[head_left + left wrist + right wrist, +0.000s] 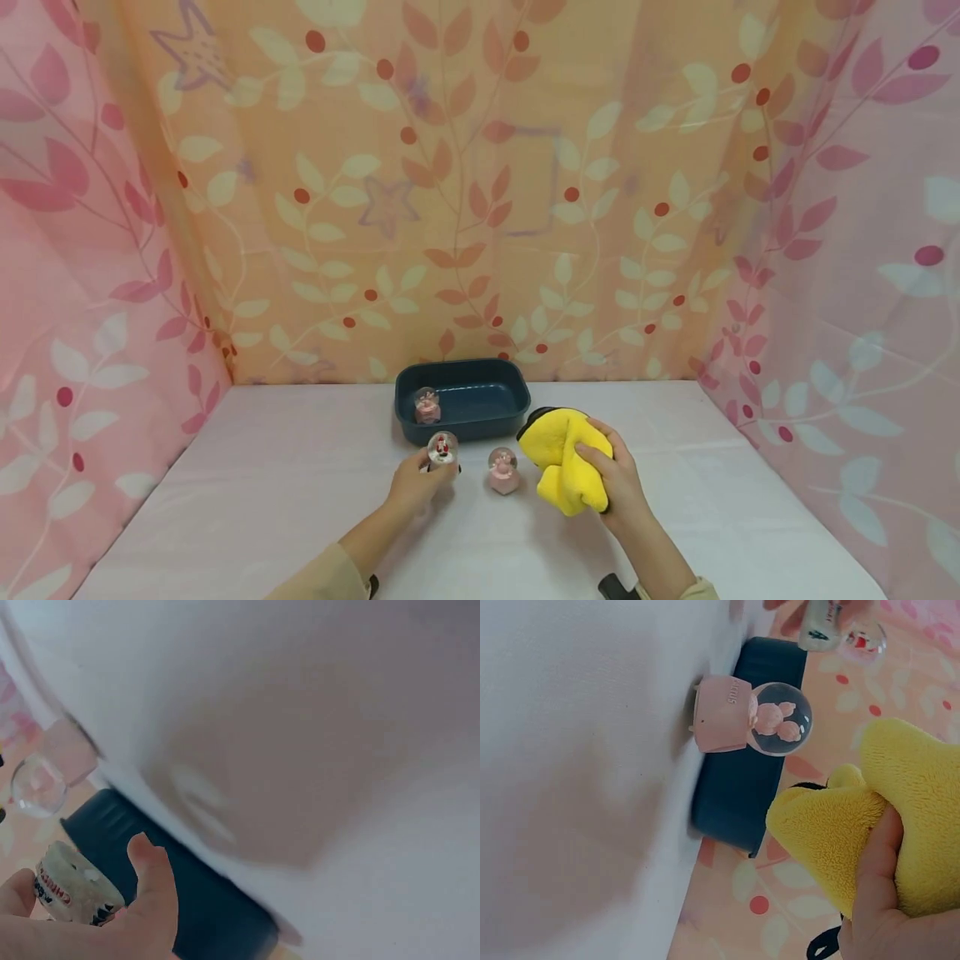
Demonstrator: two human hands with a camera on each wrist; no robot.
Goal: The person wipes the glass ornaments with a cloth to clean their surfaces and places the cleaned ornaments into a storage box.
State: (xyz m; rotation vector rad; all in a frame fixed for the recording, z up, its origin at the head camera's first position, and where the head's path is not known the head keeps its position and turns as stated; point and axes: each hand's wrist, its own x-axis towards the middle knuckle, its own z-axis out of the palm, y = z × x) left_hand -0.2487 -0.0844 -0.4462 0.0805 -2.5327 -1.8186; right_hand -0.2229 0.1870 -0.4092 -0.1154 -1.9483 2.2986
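My left hand [417,483] grips a small snow globe [442,448] with a red and white figure inside and a white base with lettering, held just in front of the bin. In the left wrist view its base [75,885] shows between fingers and thumb. My right hand [618,475] holds a bunched yellow cloth [566,458] with dark edging, above the table to the right. Between the hands a pink snow globe [503,471] stands upright on the table; the right wrist view shows the pink figure in its dome [780,720]. Neither hand touches it.
A dark blue rectangular bin [480,429] stands at the back of the white-covered table [300,500]. Another pink snow globe [427,406] sits inside at its left end. Patterned cloth [465,208] hangs behind the table and at both sides.
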